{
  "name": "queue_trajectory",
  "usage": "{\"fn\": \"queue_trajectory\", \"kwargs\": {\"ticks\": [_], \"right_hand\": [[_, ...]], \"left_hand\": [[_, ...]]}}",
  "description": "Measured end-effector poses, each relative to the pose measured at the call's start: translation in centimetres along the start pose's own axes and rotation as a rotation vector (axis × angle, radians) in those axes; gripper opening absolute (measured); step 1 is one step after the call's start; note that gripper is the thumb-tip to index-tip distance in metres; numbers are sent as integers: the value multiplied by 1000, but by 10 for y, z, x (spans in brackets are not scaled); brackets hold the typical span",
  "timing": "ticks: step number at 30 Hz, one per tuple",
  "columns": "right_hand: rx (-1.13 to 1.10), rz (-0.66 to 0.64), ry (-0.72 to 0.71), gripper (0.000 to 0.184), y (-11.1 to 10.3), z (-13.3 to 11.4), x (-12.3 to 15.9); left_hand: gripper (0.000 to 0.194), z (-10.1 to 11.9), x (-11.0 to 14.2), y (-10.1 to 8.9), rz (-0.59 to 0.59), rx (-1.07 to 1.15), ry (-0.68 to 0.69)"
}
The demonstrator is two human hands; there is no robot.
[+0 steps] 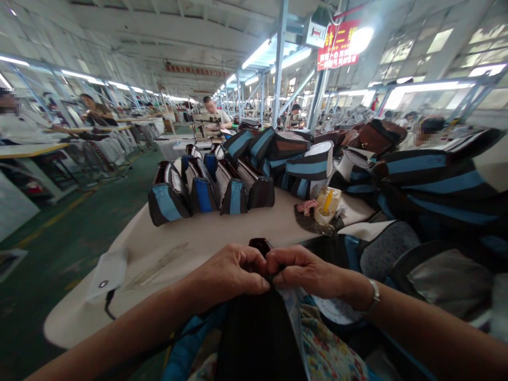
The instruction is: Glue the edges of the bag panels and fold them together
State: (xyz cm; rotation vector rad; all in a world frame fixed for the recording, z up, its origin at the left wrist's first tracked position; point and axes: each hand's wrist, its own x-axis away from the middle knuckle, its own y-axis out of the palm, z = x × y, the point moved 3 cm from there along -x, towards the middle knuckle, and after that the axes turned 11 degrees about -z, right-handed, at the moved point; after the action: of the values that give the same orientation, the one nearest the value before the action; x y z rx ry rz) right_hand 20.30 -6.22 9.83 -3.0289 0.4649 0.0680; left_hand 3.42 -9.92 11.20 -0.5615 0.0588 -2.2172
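A dark unfinished bag (257, 333) lies over my lap, its top edge running up to the table. Both hands meet at that edge. My left hand (238, 270) is closed on it, thumb and fingertips pinching the dark material. Right beside it, my right hand (305, 271) pinches the same edge, fingers curled. A shiny dark-brown end (260, 243) of the piece rises just behind my fingers. A pale lining shows below my right hand. The exact spot between the fingertips is hidden.
Several black-and-blue bag bodies (204, 193) stand in a row on the beige table (174, 238). More bags (440, 174) are piled at right. A glue-stained tub (327, 205) holds a yellow tool. A white box (107, 272) with a cable sits at left. Co-workers sit farther off.
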Motion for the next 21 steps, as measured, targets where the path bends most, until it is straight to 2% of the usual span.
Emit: {"fn": "queue_trajectory", "kwargs": {"ticks": [8, 12, 15, 17, 21], "right_hand": [[85, 83, 44, 21, -3, 0, 1], [297, 163, 117, 2, -4, -1, -2], [477, 238, 124, 9, -5, -4, -3], [562, 274, 71, 11, -4, -5, -2], [706, 302, -196, 15, 1, -8, 2]], "left_hand": [[16, 4, -1, 0, 26, -14, -27], [15, 2, -3, 1, 89, -52, -19], [13, -2, -5, 1, 139, -82, -24], [13, -4, -5, 1, 154, -91, -32], [16, -3, -5, -2, 113, -69, -36]]}}
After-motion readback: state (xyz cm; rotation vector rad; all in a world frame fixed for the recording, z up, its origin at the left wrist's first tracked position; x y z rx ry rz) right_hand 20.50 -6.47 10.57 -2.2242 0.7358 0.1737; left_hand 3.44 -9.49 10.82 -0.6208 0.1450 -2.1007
